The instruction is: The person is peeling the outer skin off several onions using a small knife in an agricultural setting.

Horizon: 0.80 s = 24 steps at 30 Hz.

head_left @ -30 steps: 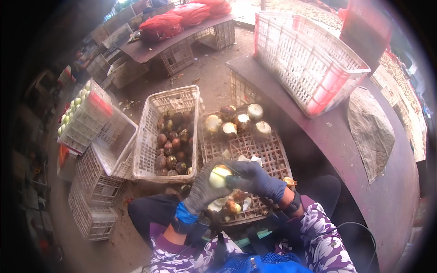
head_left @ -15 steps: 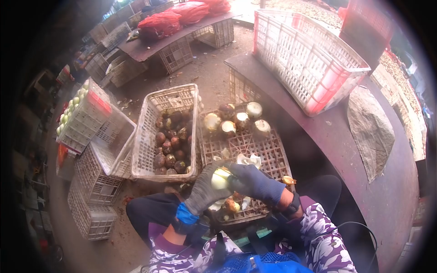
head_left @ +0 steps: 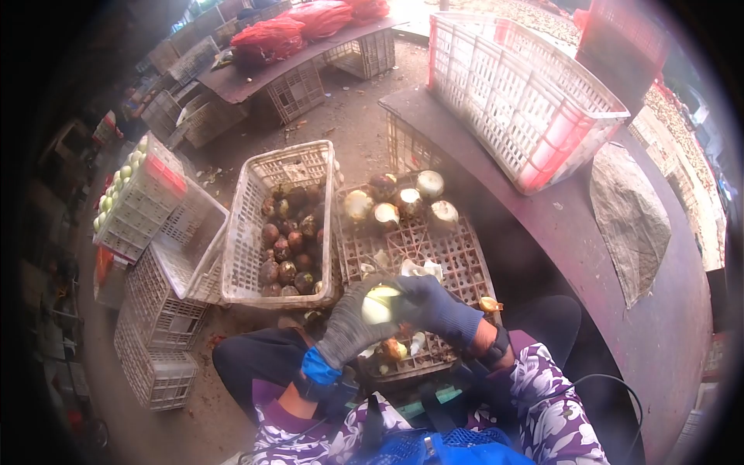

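The left hand [head_left: 349,322], in a grey glove with a blue band at the wrist, is curled around a pale, partly peeled vegetable [head_left: 377,306]. The vegetable sits between the two hands, its light side facing up. The right hand [head_left: 434,306], in a dark blue glove, has its fingers bent in against the vegetable's right side; whether they close on anything else, I cannot tell.

Beneath both hands is an upturned crate [head_left: 465,271]. Just ahead of the right hand lie white peelings [head_left: 422,269], and farther ahead stand several cut vegetables [head_left: 408,203]. A brown and white piece [head_left: 394,350] lies just below the hands, and an orange-brown scrap [head_left: 490,304] beside the right wrist.

Ahead and left of the left hand, a tall crate [head_left: 232,267] holds dark vegetables [head_left: 285,244]. Farther left, a stacked crate [head_left: 139,225] of pale vegetables [head_left: 124,174] has a red patch; any writing there is too small to read. Well right of the right hand, a surface [head_left: 542,225] carries a large white crate [head_left: 527,101] and a drab cloth [head_left: 632,225].
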Tool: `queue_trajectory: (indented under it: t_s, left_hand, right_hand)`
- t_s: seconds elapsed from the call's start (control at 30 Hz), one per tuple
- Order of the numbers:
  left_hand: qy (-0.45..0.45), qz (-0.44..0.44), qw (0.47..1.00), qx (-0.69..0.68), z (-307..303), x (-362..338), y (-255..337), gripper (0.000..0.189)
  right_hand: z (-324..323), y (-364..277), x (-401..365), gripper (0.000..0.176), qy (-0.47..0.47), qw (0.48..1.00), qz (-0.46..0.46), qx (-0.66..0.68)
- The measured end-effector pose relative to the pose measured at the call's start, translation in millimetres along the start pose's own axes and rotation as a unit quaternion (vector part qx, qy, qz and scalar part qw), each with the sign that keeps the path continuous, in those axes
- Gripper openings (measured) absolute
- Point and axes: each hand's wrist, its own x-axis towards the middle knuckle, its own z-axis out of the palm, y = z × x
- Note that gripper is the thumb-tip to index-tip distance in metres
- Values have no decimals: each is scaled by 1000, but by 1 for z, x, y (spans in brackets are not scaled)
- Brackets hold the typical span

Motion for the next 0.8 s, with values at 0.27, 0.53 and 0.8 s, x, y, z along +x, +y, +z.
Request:
queue_trajectory:
  t_s: [0.27, 0.53, 0.8]
  left_hand:
    - [15, 5, 1000, -8, 1, 6, -15, 96]
    - [74, -25, 921, -381, 15, 11, -12, 84]
    - [98, -6, 863, -495, 24, 12, -10, 75]
  right_hand:
    - [13, 10, 3, 29, 92, 990, -5, 109]
    - [8, 7, 6, 50, 228, 953, -83, -182]
    - [9, -6, -3, 65, 202, 922, -160, -289]
